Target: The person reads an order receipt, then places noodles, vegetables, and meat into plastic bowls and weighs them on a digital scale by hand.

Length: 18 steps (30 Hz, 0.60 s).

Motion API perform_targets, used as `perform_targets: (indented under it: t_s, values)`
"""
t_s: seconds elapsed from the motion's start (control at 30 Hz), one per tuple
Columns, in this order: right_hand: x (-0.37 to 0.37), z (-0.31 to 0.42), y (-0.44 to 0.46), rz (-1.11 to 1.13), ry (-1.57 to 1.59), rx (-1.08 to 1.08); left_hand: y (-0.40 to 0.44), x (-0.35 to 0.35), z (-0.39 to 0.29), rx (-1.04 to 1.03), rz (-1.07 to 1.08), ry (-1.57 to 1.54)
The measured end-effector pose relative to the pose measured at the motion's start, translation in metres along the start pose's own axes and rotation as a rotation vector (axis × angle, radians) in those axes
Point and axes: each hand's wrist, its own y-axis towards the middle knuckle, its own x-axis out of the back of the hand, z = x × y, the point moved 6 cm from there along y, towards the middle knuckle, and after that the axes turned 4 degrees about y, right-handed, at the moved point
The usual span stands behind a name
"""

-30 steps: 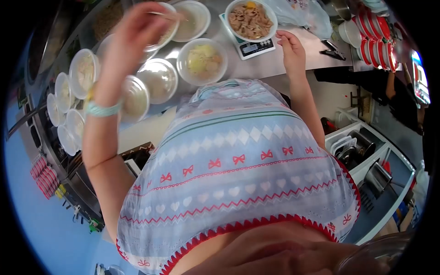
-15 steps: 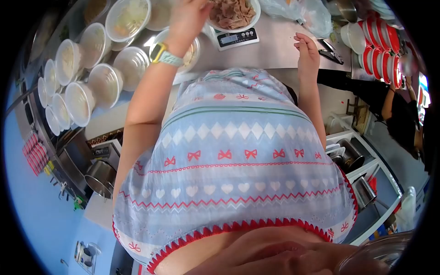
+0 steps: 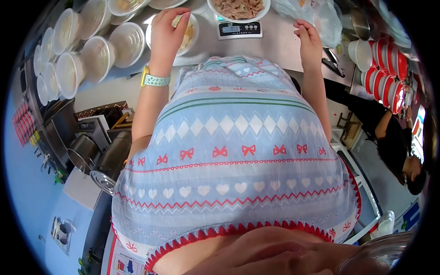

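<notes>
My left hand (image 3: 168, 34), with a yellow watch on its wrist, is over the near rim of a white bowl (image 3: 193, 40) with pale yellow food. Its thumb and fingers are apart, and nothing shows between them. To its right, a white bowl of sliced meat (image 3: 239, 9) sits on a digital scale (image 3: 239, 30) with a lit display. My right hand (image 3: 310, 39) hovers above the counter right of the scale, fingers loosely curled, not touching each other fully, and no object visible in them. Beside it lie black-handled tongs or a similar tool (image 3: 333, 63).
Several white bowls (image 3: 98, 59) crowd the counter's left side. A clear plastic bag (image 3: 316, 18) lies at the back right. Stacked red and white bowls (image 3: 387, 75) stand farther right, near a person in black (image 3: 395, 146). Metal pots (image 3: 112, 158) are at lower left.
My left hand has drawn back from beside the meat bowl to the bowl of yellow food, its fingers parting. My right hand stays nearly in place. The view has shifted slightly.
</notes>
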Motion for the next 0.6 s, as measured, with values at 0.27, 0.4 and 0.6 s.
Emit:
perform_targets:
  t_s: [0.27, 0.4, 0.6]
  values:
    - [-0.018, -0.009, 0.008, 0.108, 0.042, 0.022, -0.003, -0.028, -0.016, -0.16, 0.074, -0.035]
    - [-0.035, -0.014, 0.011, 0.2, -0.206, -0.024, -0.008, -0.052, -0.04, -0.257, 0.156, 0.171]
    - [-0.077, 0.018, 0.029, 0.191, -0.493, 0.464, -0.005, -0.087, -0.048, -0.416, 0.21, 0.282]
